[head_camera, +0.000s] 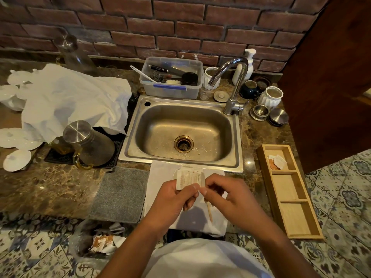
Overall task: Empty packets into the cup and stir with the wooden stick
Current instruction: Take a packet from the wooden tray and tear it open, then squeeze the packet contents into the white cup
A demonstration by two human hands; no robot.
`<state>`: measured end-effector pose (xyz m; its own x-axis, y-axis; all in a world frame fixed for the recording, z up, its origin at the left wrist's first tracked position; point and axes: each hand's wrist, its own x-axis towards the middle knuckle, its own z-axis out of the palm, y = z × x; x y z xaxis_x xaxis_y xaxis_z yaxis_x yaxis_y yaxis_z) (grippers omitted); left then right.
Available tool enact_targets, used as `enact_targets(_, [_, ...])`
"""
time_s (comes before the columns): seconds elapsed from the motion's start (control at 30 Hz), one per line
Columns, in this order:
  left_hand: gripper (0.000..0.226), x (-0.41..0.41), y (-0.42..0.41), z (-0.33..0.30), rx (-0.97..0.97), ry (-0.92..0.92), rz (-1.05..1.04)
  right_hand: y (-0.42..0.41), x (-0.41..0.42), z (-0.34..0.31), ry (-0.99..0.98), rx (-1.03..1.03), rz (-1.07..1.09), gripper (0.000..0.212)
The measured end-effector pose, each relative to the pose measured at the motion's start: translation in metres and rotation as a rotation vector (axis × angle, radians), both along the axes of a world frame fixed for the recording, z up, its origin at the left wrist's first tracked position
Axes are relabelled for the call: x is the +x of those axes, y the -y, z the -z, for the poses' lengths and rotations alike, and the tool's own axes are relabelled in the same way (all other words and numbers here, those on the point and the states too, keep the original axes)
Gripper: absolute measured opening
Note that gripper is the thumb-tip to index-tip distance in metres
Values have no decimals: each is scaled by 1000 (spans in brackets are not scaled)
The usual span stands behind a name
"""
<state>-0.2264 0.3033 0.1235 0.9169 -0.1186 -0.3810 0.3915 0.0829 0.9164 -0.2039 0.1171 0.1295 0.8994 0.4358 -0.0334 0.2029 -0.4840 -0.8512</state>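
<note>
Both hands hold a small white packet (189, 177) over a white cup (179, 169), of which only part of the rim shows behind the packet. My left hand (174, 199) pinches the packet's lower left side. My right hand (226, 196) pinches its right edge between thumb and forefinger. A wooden stick (209, 212) lies on the white cloth (160, 177) under my hands, its upper end hidden by my fingers. Further packets (278, 160) lie in the top compartment of a wooden tray (289, 199) on the right.
A steel sink (182, 133) with a tap (234, 85) lies straight ahead. A grey mat (120, 195) sits left of the cloth. A lidded glass jug (88, 145), white dishes and a cloth fill the left counter. A bag of torn packets (104, 242) is on the floor.
</note>
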Motion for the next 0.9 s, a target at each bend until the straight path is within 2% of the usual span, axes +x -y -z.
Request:
enact_targets(0.13, [32, -1, 2, 5, -65, -34, -27, 0, -1, 6, 95, -27, -33, 15])
enact_targets(0.33, [30, -2, 8, 14, -211, -111, -83, -5, -5, 14, 298, -85, 35, 9])
enact_targets(0.57, [25, 1, 10, 24, -266, -221, -171, -7, -9, 20, 381, -64, 121, 10])
enact_targets(0.63, [21, 2, 3, 28, -302, -236, -201, -7, -10, 13, 277, 25, 197, 16])
enact_targets(0.73, [21, 3, -7, 27, -357, -202, -155, 0, -5, 6, 17, 108, 341, 19])
enact_targets(0.9, [28, 8, -6, 17, -456, -134, -89, 24, 3, 9, -145, 197, 468, 9])
